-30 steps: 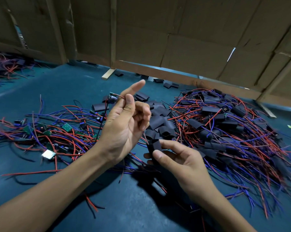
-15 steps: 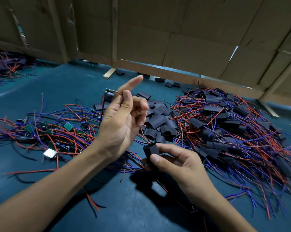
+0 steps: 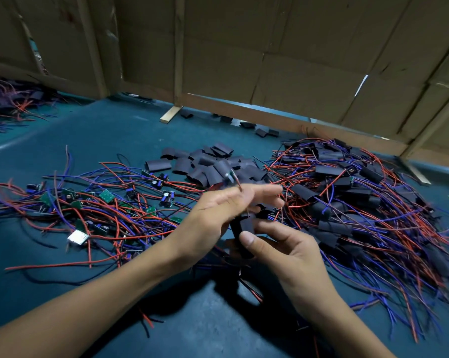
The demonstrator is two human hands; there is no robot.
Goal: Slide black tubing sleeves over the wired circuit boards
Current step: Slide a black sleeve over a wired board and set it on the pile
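Note:
My right hand [image 3: 282,250] pinches a black tubing sleeve [image 3: 245,228] between thumb and fingers, held upright above the table. My left hand [image 3: 226,210] sits just above it, blurred by motion, pinching a small wired circuit board [image 3: 229,177] by its wires over the sleeve's top opening. Whether the wires enter the sleeve is hidden by the fingers. Loose black sleeves [image 3: 205,164] lie in a pile behind the hands. Bare wired boards [image 3: 107,197] with red and blue leads spread out to the left. Sleeved boards [image 3: 347,197] are heaped on the right.
The teal table top [image 3: 114,130] runs back to a cardboard wall [image 3: 244,60] on wooden posts. A few stray sleeves [image 3: 267,132] lie along the wall's foot. Another tangle of wires [image 3: 8,102] sits at the far left.
My left hand has dropped from its raised position and moved right, bringing the board down onto the sleeve. My right hand lifted the sleeve slightly to meet it.

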